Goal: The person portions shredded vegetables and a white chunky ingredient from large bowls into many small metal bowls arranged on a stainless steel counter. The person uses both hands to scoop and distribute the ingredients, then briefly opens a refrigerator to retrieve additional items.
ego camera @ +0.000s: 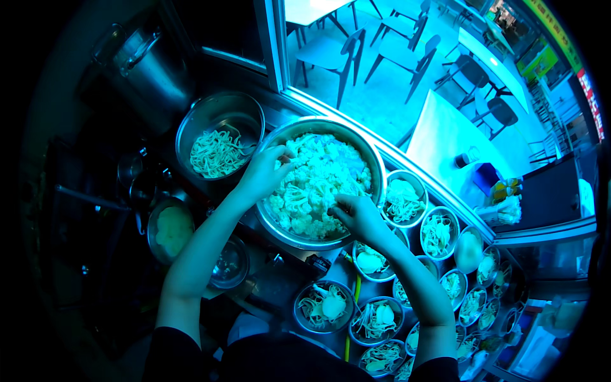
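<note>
A large round metal basin [379, 164] full of cauliflower florets [310, 186] stands before me. My left hand [267, 172] reaches over its left rim, with bent fingers at the florets on that side. Over the near right part of the basin is my right hand [355, 215], its thumb and fingertips close together and low against the florets. Whether either hand has hold of a piece cannot be made out in the blue light. Just left of the basin stands a metal pot [248, 114] with noodle-like strips [217, 153] inside.
Several small bowls of food, such as this near bowl [351, 298], crowd the counter at right. A tall steel stockpot [148, 71] stands back left. A pan [152, 229] and a metal bowl [243, 267] sit lower left. A window frame [329, 110] runs behind the basin.
</note>
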Demonstrator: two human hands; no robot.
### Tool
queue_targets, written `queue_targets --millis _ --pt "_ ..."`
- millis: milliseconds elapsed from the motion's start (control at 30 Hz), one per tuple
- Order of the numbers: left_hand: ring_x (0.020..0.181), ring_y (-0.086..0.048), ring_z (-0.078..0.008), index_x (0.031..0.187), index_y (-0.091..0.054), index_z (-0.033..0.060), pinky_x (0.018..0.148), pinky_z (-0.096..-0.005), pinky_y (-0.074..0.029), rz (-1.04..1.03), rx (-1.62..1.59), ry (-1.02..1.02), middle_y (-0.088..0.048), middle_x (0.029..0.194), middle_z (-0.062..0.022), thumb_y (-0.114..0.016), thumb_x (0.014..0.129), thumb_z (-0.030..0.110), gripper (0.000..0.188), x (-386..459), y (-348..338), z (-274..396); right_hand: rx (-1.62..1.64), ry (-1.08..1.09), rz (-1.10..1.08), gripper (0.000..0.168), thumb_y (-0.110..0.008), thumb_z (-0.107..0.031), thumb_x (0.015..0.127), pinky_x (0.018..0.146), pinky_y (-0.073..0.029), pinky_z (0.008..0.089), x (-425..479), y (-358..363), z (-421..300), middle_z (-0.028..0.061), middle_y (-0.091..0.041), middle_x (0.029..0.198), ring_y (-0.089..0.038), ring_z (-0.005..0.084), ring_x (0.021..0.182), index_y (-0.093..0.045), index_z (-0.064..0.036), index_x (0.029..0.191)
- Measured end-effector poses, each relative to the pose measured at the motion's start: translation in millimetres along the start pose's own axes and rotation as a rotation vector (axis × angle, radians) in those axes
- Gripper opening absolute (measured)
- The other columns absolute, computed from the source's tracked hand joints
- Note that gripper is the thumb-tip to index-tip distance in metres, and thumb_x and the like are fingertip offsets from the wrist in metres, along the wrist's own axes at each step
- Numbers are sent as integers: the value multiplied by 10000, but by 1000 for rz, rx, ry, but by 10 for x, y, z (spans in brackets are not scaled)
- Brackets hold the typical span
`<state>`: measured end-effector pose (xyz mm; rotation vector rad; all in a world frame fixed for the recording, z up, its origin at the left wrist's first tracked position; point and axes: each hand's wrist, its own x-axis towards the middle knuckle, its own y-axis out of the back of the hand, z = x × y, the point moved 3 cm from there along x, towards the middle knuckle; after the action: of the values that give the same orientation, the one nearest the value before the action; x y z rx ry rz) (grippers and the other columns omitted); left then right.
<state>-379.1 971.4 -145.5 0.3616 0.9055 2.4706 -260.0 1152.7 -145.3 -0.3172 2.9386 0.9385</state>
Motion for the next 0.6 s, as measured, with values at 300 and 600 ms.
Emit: queue_targets --millis 300,600 --pt "781 -571 -285 946 -493 65 610 -397 -480 193 438 -109 -496 939 -124 -590 723 170 265 486 -310 20 -324 51 107 206 -586 -189 735 672 -443 368 -19 52 -23 142 -591 781 -546 296 759 -604 -75 905" --pt "753 -585 -296 842 -539 60 606 -385 -471 -106 709 130 -600 787 -119 -547 744 195 167 773 -418 -126 -168 38 164 217 -619 -133 682 683 -444 354 43 104 22 117 -599 743 -549 263 754 -620 -64 887"
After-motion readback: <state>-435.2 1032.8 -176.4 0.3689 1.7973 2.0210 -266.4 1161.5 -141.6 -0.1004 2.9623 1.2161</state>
